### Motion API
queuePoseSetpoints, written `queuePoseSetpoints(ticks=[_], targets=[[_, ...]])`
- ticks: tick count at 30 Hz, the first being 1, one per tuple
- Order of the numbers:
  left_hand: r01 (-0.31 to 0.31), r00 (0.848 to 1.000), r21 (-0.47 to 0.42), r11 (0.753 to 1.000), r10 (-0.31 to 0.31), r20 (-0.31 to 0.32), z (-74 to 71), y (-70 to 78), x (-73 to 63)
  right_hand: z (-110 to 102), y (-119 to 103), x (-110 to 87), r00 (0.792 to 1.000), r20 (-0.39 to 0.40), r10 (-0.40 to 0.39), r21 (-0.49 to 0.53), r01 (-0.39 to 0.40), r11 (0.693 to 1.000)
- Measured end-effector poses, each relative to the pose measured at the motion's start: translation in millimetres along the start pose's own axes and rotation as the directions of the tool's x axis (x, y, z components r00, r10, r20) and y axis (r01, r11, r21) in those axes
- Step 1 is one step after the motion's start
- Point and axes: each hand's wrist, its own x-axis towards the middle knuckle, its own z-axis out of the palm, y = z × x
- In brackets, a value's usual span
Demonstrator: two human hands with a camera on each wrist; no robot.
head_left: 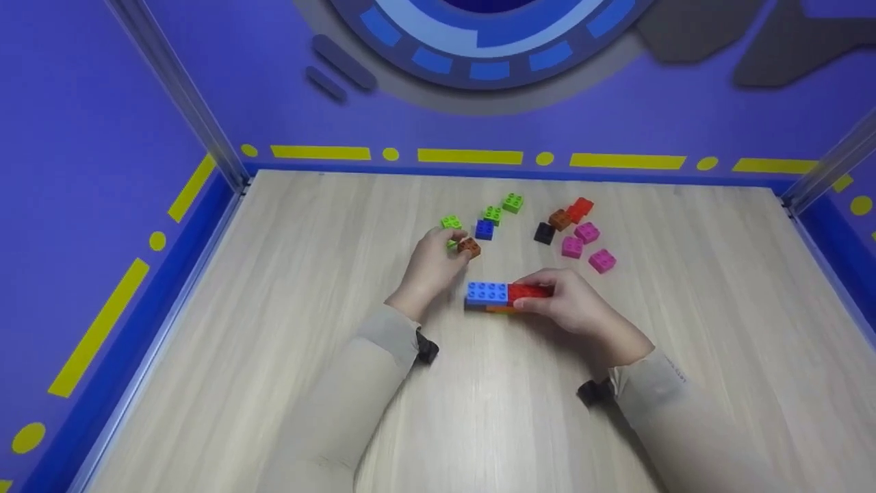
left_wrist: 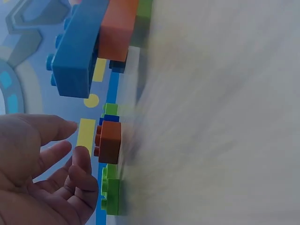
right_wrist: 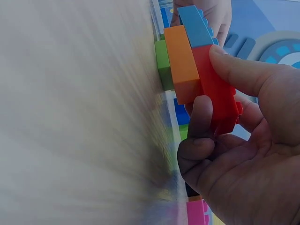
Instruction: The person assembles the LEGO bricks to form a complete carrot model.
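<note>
My right hand (head_left: pixel 578 305) grips a built block of toy bricks by its red brick (right_wrist: pixel 218 91), with thumb and fingers on opposite sides. A blue brick (head_left: pixel 487 292) sits beside the red one on the top layer. Beneath them show an orange brick (right_wrist: pixel 182 63) and a green brick (right_wrist: pixel 163 63). My left hand (head_left: pixel 434 263) reaches over a loose brown brick (head_left: pixel 469 247). In the left wrist view a gap separates its parted thumb and fingers from that brown brick (left_wrist: pixel 110 142). Green bricks (head_left: pixel 451 222) lie by the left fingertips, one partly hidden.
Beyond the left hand lie a dark blue brick (head_left: pixel 484 229) and more green bricks (head_left: pixel 512 203). Farther right are a black brick (head_left: pixel 545 233), another brown brick (head_left: pixel 560 220), a red brick (head_left: pixel 581 209) and pink bricks (head_left: pixel 602 261). Blue panels (head_left: pixel 479 130) wall the wooden table (head_left: pixel 308 260).
</note>
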Motion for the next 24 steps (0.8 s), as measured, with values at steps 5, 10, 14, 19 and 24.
queuePoseSetpoints(ticks=[5, 10, 14, 19, 24], targets=[[0.007, 1.0, 0.074, 0.997, -0.009, 0.029, 4.6, 4.0, 9.4, 0.3, 1.8, -0.9, 1.0, -0.004, -0.018, 0.002, 0.018, 1.0], [0.019, 0.998, 0.118, 0.993, -0.025, 0.052, 7.0, 5.6, 12.7, 1.2, 3.4, -1.2, 1.0, 0.01, -0.004, 0.018, 0.004, 1.0], [0.014, 0.998, 0.121, 0.993, -0.022, 0.064, 7.4, 6.0, 13.0, 1.2, 3.9, -1.2, 1.0, 0.016, 0.017, 0.028, -0.017, 0.999], [0.012, 0.998, 0.115, 0.993, -0.02, 0.067, 7.1, 6.2, 14.0, -0.2, 3.8, -0.5, 1.0, 0.015, 0.001, 0.026, -0.001, 1.0], [0.013, 0.998, 0.11, 0.994, -0.019, 0.057, 5.8, 5.7, 15.2, 0.0, 3.0, -0.2, 1.0, 0.018, -0.014, 0.017, 0.014, 1.0]])
